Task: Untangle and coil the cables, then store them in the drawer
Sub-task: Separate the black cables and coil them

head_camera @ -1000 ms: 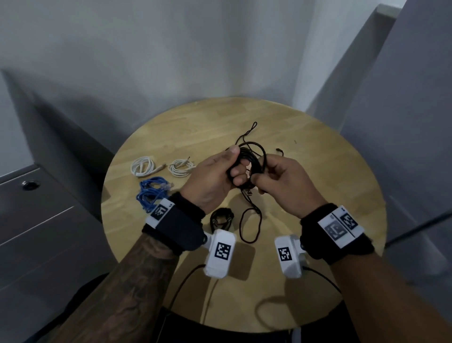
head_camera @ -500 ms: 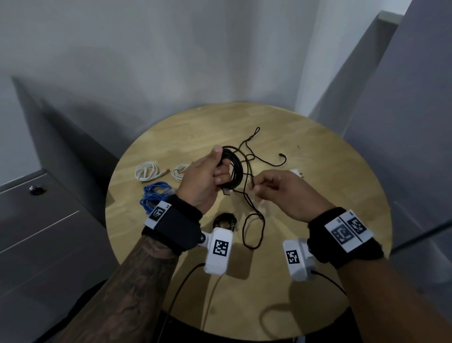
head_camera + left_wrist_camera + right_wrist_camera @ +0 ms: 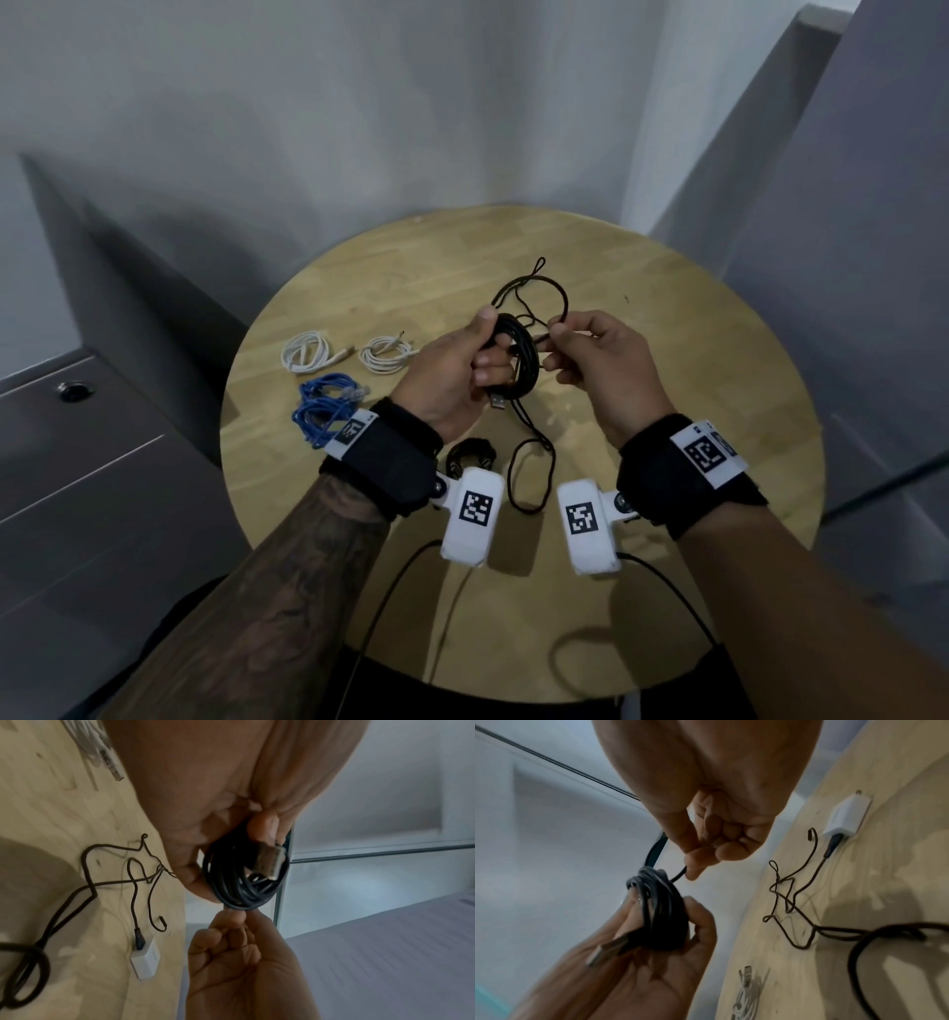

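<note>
Left hand (image 3: pixel 452 375) clamps black cable coil (image 3: pixel 518 362) above surface (image 3: pixel 667 318), thumb over top, USB plug (image 3: pixel 497 402) poking out below fingers. Right hand (image 3: pixel 598 370) just beside coil, pinching loose tail (image 3: pixel 679 876) where it leaves bundle. Coil stands on edge, hole facing right hand. Tail runs short between hands; judgement: next wrap goes around coil, right hand nearer free end. Thin brown cord (image 3: pixel 534 303) lies slack beyond both hands.
</note>
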Motion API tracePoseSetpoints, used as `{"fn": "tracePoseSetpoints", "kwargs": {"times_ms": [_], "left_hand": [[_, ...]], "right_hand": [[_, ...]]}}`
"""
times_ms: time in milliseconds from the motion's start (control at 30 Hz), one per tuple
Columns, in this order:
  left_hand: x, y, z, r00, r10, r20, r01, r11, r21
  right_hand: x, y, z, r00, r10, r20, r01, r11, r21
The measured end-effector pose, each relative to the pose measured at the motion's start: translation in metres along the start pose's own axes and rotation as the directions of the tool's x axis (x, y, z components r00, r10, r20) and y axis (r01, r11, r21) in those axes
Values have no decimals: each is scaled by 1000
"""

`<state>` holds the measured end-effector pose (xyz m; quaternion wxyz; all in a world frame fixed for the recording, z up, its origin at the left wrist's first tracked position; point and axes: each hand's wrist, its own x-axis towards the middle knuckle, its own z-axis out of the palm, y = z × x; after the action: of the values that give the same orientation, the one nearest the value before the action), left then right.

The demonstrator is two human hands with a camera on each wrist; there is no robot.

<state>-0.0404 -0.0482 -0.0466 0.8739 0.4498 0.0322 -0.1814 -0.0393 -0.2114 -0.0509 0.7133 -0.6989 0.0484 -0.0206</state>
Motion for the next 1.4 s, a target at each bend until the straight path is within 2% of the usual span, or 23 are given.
{"fn": "tracePoseSetpoints", "kwargs": {"times_ms": [133, 267, 367, 400, 567, 700, 867, 967, 1133, 1333, 1367, 1400], "left_hand": [[4, 0, -2, 1000, -13, -1, 13, 999, 36], [7, -8, -1, 993, 90, -76, -80, 989, 125], [8, -11, 0, 985, 147, -88, -130, 976, 177], [7, -12, 1, 984, 151, -92, -131, 973, 192], [4, -19, 9, 982, 187, -12, -180, 960, 214], [7, -27, 7, 977, 212, -24, -196, 935, 297], [6, -29, 8, 979, 204, -15, -193, 946, 261], [5, -27, 9, 992, 119, 42, -125, 975, 183], [4, -31, 7, 975, 115, 189, -167, 943, 289], [0, -26, 10, 983, 130, 131, -152, 973, 172], [-1, -24, 11, 982, 130, 134, -150, 978, 145], [-2, -24, 11, 982, 125, 142, -143, 982, 125]], "right_hand": [[-5, 3, 7, 997, 17, 73, -20, 999, 47], [-12, 2, 10, 993, -31, 115, 41, 996, -82], [-16, 4, 11, 965, -47, 257, 94, 980, -174], [-16, 6, 13, 961, -57, 269, 113, 974, -198], [-12, 6, 14, 987, -131, 96, 147, 970, -194], [-13, 8, 10, 930, -359, 82, 352, 802, -483], [-10, 9, 10, 892, -444, 79, 428, 779, -458], [-6, 5, 6, 892, -444, 79, 429, 779, -457], [-2, 2, 0, 887, -460, 45, 427, 778, -461], [-6, -3, -3, 825, -556, 102, 540, 722, -432], [-7, -4, -3, 836, -540, 99, 530, 746, -402], [-8, -6, -3, 868, -490, 81, 486, 802, -347]]}}
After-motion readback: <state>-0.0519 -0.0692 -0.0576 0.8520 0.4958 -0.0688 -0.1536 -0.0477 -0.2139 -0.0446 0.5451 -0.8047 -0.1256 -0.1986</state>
